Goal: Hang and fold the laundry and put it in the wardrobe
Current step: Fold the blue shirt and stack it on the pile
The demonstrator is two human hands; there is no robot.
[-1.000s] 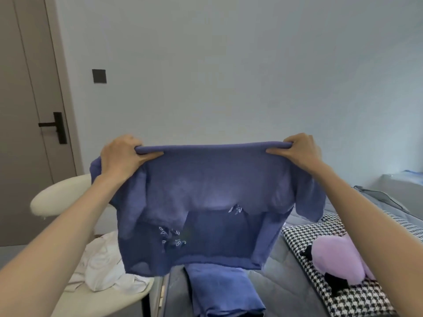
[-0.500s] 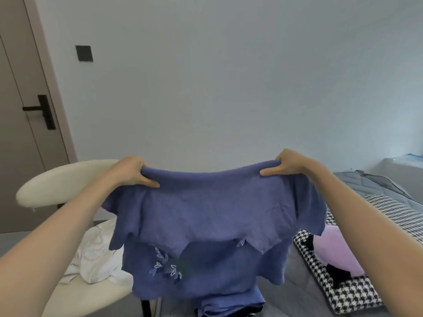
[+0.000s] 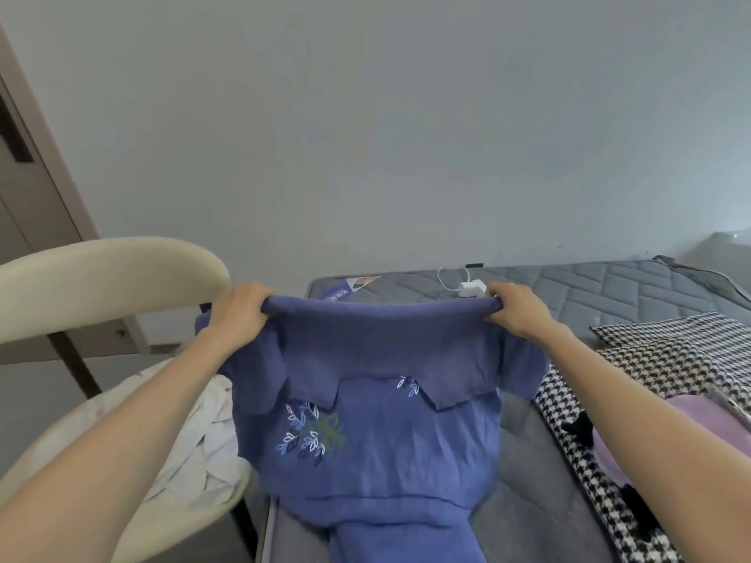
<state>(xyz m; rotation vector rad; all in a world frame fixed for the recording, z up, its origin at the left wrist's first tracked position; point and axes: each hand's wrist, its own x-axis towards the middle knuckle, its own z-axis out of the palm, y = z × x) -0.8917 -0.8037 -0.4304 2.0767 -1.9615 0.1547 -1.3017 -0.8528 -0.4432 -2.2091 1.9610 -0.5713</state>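
Left hand (image 3: pixel 239 315), right hand (image 3: pixel 515 314) clenched (arms outstretched).

I cannot see the fingertips of the left hand (image 3: pixel 239 314) or the right hand (image 3: pixel 516 314); they curl under the folded top edge of the blue sweater (image 3: pixel 378 449). The mattress label (image 3: pixel 345 292) is partly covered, and its print is too small to read. At lower right the right forearm (image 3: pixel 650 440) and the frame edge cut off the purple plush toy (image 3: pixel 727 420). The left edge crops the door (image 3: pixel 24 205).
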